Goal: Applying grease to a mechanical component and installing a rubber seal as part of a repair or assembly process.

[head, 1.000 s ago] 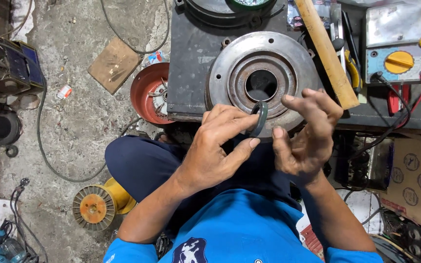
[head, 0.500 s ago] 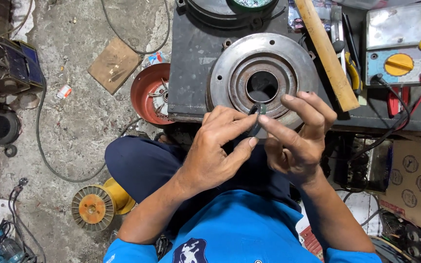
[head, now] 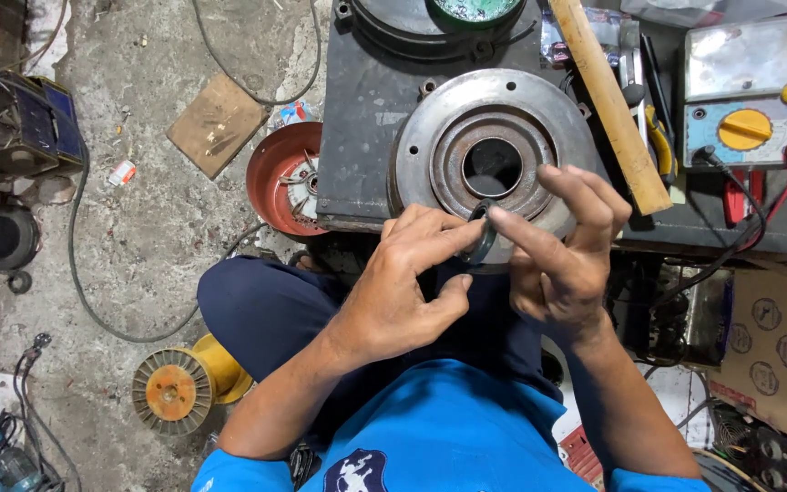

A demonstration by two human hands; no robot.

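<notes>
Overhead, both hands pinch a small dark ring just in front of a round metal housing.

Seen from the head camera, the left hand (head: 393, 292) and right hand (head: 562, 260) meet over the person's lap, fingertips closed together on the small dark ring (head: 482, 235), held on edge between them. Just beyond it, the round metal housing (head: 494, 155) lies flat on the dark workbench (head: 366, 128), its central hole open. A wooden handle (head: 608, 100) rests slantwise beside it, near a meter with a yellow dial (head: 744, 96). Below the bench, a red bowl (head: 284, 178) and a yellow wire spool (head: 179, 387) sit on the concrete floor (head: 138, 237).
</notes>
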